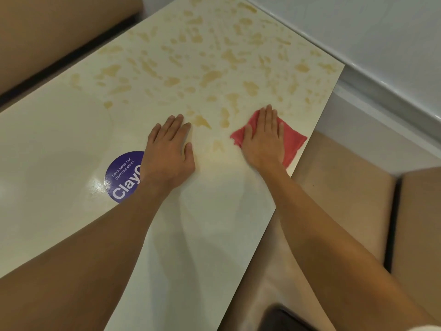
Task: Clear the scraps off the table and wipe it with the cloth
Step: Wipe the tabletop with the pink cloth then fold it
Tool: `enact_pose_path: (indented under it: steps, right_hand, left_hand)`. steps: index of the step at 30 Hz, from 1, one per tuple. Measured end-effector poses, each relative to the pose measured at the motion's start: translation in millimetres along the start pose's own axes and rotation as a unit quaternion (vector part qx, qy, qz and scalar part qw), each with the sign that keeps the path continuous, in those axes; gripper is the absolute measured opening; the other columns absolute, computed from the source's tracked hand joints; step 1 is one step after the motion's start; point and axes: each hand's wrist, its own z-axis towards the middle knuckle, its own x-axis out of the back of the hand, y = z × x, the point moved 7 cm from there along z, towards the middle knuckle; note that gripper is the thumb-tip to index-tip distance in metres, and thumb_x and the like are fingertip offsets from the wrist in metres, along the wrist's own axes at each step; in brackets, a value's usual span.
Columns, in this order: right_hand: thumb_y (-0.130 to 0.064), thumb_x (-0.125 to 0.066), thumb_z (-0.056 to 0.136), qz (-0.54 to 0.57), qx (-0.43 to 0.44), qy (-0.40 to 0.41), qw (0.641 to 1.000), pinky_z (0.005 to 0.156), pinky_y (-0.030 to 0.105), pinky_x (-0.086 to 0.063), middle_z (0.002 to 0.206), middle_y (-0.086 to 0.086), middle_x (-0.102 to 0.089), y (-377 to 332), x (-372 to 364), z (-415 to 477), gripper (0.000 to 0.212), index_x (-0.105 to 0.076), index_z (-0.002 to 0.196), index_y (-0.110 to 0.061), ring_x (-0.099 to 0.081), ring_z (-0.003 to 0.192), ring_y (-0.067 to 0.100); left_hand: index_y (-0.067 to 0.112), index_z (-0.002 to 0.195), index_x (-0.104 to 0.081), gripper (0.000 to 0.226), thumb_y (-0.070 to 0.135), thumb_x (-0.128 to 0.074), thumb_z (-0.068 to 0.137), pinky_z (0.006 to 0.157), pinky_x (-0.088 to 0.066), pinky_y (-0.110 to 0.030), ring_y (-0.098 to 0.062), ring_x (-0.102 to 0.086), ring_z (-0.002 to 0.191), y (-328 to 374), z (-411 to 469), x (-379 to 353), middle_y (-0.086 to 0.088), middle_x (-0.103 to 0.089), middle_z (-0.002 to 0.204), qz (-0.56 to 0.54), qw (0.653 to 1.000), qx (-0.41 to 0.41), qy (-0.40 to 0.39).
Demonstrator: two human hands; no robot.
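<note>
A cream table (59, 144) runs from lower left to upper right. Many yellowish-brown smears (212, 77) cover its far half. My right hand (265, 139) lies flat with straight fingers on a red cloth (294, 142), pressing it to the table near the right edge. My left hand (169, 151) rests flat on the bare tabletop, fingers straight, just left of the nearest smears. No loose scraps show on the table.
A round purple sticker (121, 177) reading "Let's keep our pantries clean" is stuck to the table, partly under my left wrist. Tan bench seats (343, 177) flank the table on the right and at far left. A white wall ledge (381, 91) runs along the right.
</note>
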Motion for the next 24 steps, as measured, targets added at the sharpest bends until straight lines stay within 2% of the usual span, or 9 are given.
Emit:
enact_pose_path:
  steps: [2,6,8,12,13,15,18,21,24]
  right_hand:
    - [-0.048,-0.007,0.107,-0.001,0.043,-0.009,0.999,0.131,0.045,0.0,0.174,0.006,0.007,-23,-2,11,0.07,0.0,0.166,-0.009,0.009,0.16,0.018]
    - [-0.045,-0.016,0.111,-0.003,0.249,-0.047,0.967,0.131,0.042,-0.002,0.175,-0.003,0.005,-17,-3,-38,0.064,-0.003,0.167,-0.016,0.009,0.159,0.009]
    - [-0.046,-0.016,0.111,-0.009,0.198,-0.029,0.98,0.131,0.042,-0.002,0.175,-0.004,0.005,8,-1,-35,0.064,-0.003,0.167,-0.016,0.009,0.159,0.008]
    - [-0.049,-0.007,0.107,-0.003,-0.014,0.001,1.0,0.13,0.046,-0.001,0.174,0.007,0.006,-5,1,16,0.071,0.001,0.165,-0.009,0.008,0.16,0.02]
    - [-0.048,-0.006,0.106,-0.002,0.002,-0.003,1.0,0.13,0.046,0.0,0.174,0.008,0.006,-20,0,19,0.072,0.001,0.165,-0.009,0.009,0.16,0.02]
    - [-0.047,-0.01,0.108,0.001,0.125,-0.023,0.992,0.131,0.043,0.001,0.174,0.005,0.005,-46,-5,5,0.069,-0.002,0.166,-0.011,0.008,0.16,0.017]
    - [-0.047,-0.016,0.11,0.007,0.258,-0.04,0.965,0.131,0.04,-0.001,0.175,-0.003,0.003,-31,-6,-44,0.065,-0.005,0.167,-0.017,0.008,0.16,0.009]
    - [-0.048,-0.012,0.109,0.0,0.124,-0.006,0.992,0.131,0.043,-0.002,0.175,0.0,0.002,4,-1,-26,0.066,-0.005,0.167,-0.015,0.007,0.16,0.011]
    - [-0.048,-0.005,0.106,0.0,-0.001,0.002,1.0,0.13,0.047,-0.003,0.174,0.007,0.007,-16,-1,8,0.071,0.002,0.165,-0.009,0.009,0.16,0.019]
  left_hand:
    - [0.014,0.156,-0.046,0.058,0.031,-0.04,0.101,0.13,-0.016,-0.046,-0.02,-0.024,0.159,0,0,0,-0.006,-0.033,0.169,-0.002,1.0,0.001,0.002]
    - [0.013,0.156,-0.046,0.058,0.031,-0.039,0.101,0.13,-0.016,-0.046,-0.02,-0.024,0.159,0,-1,0,-0.006,-0.033,0.169,-0.004,1.0,0.001,0.0]
    - [0.013,0.157,-0.045,0.059,0.032,-0.038,0.102,0.13,-0.016,-0.046,-0.02,-0.023,0.159,-1,-1,0,-0.006,-0.032,0.17,-0.001,1.0,0.002,-0.003]
    - [0.014,0.158,-0.043,0.059,0.032,-0.038,0.102,0.13,-0.014,-0.045,-0.019,-0.021,0.16,-2,0,-2,-0.005,-0.031,0.17,-0.002,1.0,0.004,-0.007]
    - [0.014,0.158,-0.043,0.059,0.031,-0.039,0.102,0.13,-0.014,-0.045,-0.019,-0.021,0.16,-2,0,-2,-0.005,-0.031,0.17,-0.003,1.0,0.005,-0.008]
    - [0.013,0.157,-0.044,0.059,0.031,-0.039,0.101,0.13,-0.015,-0.046,-0.02,-0.022,0.159,-1,-1,-1,-0.005,-0.032,0.17,-0.003,1.0,0.004,-0.005]
    - [0.013,0.157,-0.045,0.059,0.031,-0.039,0.101,0.13,-0.015,-0.045,-0.02,-0.023,0.159,0,0,-1,-0.005,-0.032,0.17,-0.007,1.0,0.003,-0.004]
    - [0.013,0.158,-0.043,0.059,0.032,-0.038,0.102,0.13,-0.014,-0.045,-0.019,-0.022,0.159,-1,0,-1,-0.005,-0.031,0.17,-0.003,1.0,0.005,-0.008]
    - [0.013,0.158,-0.043,0.06,0.032,-0.038,0.101,0.13,-0.015,-0.045,-0.02,-0.023,0.159,-1,0,-2,-0.006,-0.032,0.17,-0.001,1.0,0.002,-0.005]
